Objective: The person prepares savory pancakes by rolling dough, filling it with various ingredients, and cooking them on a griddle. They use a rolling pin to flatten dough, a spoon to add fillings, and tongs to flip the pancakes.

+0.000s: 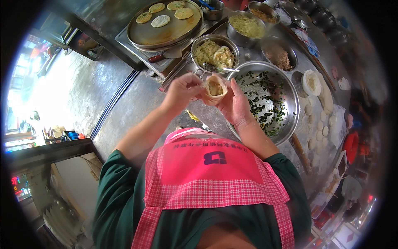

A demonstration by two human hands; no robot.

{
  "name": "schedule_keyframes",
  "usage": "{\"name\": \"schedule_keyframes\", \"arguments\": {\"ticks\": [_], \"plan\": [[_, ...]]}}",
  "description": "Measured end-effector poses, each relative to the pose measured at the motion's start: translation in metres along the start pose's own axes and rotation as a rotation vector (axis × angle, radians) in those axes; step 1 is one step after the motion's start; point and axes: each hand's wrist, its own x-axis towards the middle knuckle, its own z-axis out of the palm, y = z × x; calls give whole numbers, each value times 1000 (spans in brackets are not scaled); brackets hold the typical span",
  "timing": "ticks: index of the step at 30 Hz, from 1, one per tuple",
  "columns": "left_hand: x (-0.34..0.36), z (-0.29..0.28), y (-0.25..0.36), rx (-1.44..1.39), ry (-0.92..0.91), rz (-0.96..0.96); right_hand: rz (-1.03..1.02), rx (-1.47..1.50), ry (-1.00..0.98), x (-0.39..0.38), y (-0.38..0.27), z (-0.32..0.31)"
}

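Observation:
Between my two hands is a dough wrapper [214,97] gathered like a cup around a pale brownish filling. My left hand [184,89] has its fingers closed on the wrapper's left edge. My right hand [235,106] cradles it from the right side, thumb raised beside it. Just beyond is a steel bowl [222,56] of pale shredded filling with a utensil in it. Under and right of my right hand sits a wide steel bowl [286,103] with chopped greens.
A griddle [145,35] with several flatbreads and a wooden-handled spatula [156,58] are at upper left. More filling containers [246,29] stand behind. Dough rounds [319,126], a dough lump [325,95] and a wooden rolling pin [300,151] lie on the right. A pink apron covers my front.

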Motion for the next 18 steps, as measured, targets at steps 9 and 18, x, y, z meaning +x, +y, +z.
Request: {"name": "schedule_keyframes", "arguments": {"ticks": [9, 18], "plan": [[1, 6, -2, 609, -87, 293, 26, -49, -44, -5, 2, -10], [5, 21, -6, 787, -180, 643, 177, 53, 121, -12, 5, -21]]}}
